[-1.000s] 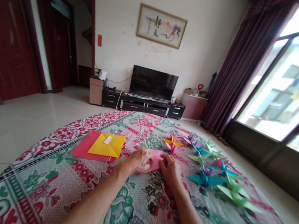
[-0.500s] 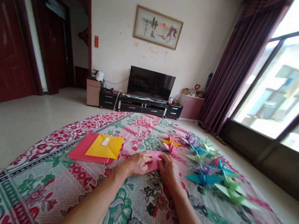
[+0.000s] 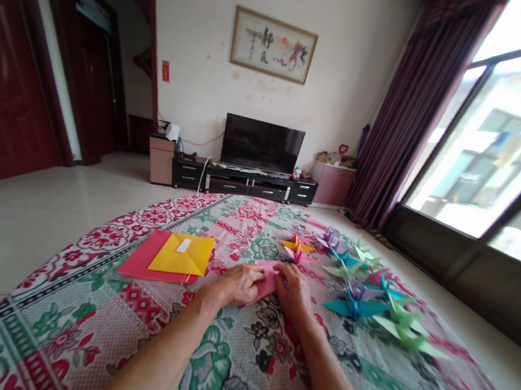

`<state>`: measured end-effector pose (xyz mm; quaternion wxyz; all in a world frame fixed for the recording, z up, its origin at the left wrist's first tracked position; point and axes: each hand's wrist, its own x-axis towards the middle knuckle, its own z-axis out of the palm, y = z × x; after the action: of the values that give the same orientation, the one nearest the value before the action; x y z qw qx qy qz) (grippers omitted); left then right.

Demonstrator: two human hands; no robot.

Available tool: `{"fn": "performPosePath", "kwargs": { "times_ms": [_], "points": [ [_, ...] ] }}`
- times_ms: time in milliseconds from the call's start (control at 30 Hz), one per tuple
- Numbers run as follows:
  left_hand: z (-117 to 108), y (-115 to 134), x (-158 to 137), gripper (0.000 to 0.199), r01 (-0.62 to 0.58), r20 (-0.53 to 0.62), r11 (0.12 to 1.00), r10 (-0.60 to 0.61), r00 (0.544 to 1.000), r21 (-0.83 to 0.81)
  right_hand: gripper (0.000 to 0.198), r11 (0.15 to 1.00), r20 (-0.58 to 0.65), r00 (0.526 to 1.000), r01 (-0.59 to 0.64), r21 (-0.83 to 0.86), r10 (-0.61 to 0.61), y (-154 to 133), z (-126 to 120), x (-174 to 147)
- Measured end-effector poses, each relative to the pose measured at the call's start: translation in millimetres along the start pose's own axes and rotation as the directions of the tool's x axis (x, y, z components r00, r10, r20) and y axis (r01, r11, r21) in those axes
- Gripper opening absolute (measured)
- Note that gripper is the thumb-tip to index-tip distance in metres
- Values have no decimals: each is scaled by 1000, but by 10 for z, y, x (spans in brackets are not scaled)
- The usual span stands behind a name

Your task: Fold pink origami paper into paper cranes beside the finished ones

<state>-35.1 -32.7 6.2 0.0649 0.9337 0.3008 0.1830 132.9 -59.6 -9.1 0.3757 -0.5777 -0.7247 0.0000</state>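
A folded piece of pink paper [image 3: 268, 283] lies on the patterned tablecloth, between my two hands. My left hand [image 3: 240, 284] is on its left side, fingers curled and holding it down. With fingers bent and closed, my right hand [image 3: 293, 291] grips the paper's right edge; part of the paper is hidden under both hands. Just beyond them sit a pink paper crane [image 3: 298, 251] and an orange paper crane [image 3: 296, 241]. On the right, a blue paper crane [image 3: 355, 306] and a light green paper crane [image 3: 404, 330] stand among several others.
Left of my hands lies a yellow paper packet [image 3: 183, 255] on top of red sheets [image 3: 136, 258]. The round table's cloth [image 3: 142, 348] reaches toward a television [image 3: 262, 146] on a low cabinet. A large window [image 3: 508, 162] is at the right.
My right hand has shifted slightly left along the pink paper, and the paper's right part is turned a little. My left hand stays nearly where it was. The camera view has moved very slightly.
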Motion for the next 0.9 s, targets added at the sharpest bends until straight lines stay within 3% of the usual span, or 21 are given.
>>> {"fn": "performPosePath", "kwargs": {
  "times_ms": [300,467,633,900],
  "points": [
    [1,11,20,32,-13,13,999,13,1000,50,22,993,11,995,-98,-73,99,106,61,15],
    [22,-35,-6,31,-41,-24,999,41,999,-22,22,989,15,995,-96,-110,98,113,70,5],
    [109,-89,-35,35,42,-132,993,-56,990,-108,23,988,-2,998,-67,-138,68,84,64,-10],
    [155,-9,-64,36,69,-53,990,-63,997,121,24,991,-10,999,-46,-123,45,81,75,-12]
  ]
}}
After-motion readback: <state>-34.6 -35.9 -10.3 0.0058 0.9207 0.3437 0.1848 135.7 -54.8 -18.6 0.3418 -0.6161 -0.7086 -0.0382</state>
